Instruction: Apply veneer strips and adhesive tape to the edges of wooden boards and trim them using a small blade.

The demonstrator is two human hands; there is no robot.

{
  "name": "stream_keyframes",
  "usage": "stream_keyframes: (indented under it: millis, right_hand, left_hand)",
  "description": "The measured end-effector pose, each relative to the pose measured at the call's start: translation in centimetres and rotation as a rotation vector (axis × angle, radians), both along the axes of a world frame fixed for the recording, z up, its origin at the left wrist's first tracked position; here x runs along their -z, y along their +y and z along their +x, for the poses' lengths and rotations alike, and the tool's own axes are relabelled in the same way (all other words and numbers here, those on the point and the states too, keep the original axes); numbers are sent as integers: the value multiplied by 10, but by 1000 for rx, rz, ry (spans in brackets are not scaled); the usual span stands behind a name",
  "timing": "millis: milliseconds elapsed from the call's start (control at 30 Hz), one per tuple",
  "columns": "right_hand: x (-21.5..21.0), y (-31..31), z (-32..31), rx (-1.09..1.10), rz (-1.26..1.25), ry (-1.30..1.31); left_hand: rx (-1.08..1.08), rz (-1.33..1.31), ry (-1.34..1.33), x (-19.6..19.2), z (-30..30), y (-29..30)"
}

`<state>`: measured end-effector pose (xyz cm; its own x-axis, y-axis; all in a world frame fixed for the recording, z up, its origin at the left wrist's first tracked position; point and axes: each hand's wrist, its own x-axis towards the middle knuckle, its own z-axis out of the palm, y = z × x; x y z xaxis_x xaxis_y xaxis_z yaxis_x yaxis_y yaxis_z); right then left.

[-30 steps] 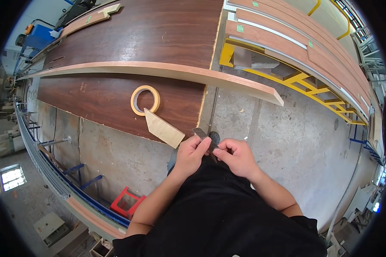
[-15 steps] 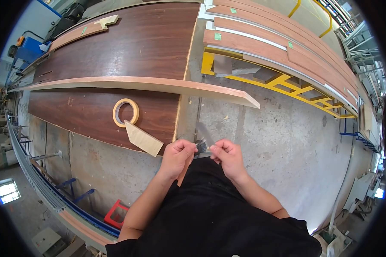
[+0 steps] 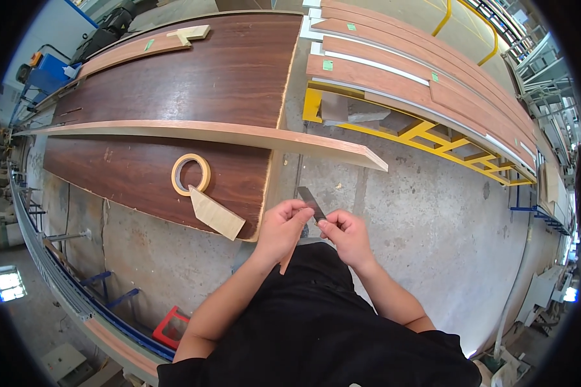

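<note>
My left hand (image 3: 282, 227) is closed on a thin reddish-brown strip (image 3: 288, 259), which hangs down from the palm toward my shirt. Its fingertips also meet the side of a narrow dark grey flat strip (image 3: 310, 200), perhaps a blade or file; its kind is not plain. The lower end of that dark strip is pinched in my right hand (image 3: 348, 240), and its upper end points up and left. Both hands are close together in front of my waist, just off the corner of the brown table (image 3: 219, 61).
A roll of masking tape (image 3: 176, 185) and a cut wood piece (image 3: 216, 216) lie on the table. One long board (image 3: 303, 143) crosses it and juts past its right edge. Stacked panels (image 3: 381, 74) rest on a yellow frame (image 3: 426, 138). A red stool (image 3: 168, 326) stands lower left.
My left hand has moved right and up, and its fingertips now meet the dark strip. The strip, blurred before, shows clearly now. My right hand stays nearly in place.
</note>
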<state>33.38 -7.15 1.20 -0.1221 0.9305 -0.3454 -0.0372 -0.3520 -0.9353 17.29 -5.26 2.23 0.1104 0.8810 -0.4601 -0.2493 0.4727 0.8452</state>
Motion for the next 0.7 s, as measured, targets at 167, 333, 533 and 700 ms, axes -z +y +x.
stream_keyframes:
  millis: [167, 333, 533, 700]
  right_hand:
    - [-3, -8, -2, 16, 57, -104]
    - [-7, -13, -5, 43, 82, -147]
    - [1, 16, 23, 197, -21, 82]
    - [18, 54, -26, -241, 156, -406]
  left_hand:
    - [167, 114, 166, -1, -8, 4]
    - [302, 127, 245, 1, -22, 4]
    - [244, -22, 178, 19, -41, -15]
    - [140, 25, 449, 57, -23, -20]
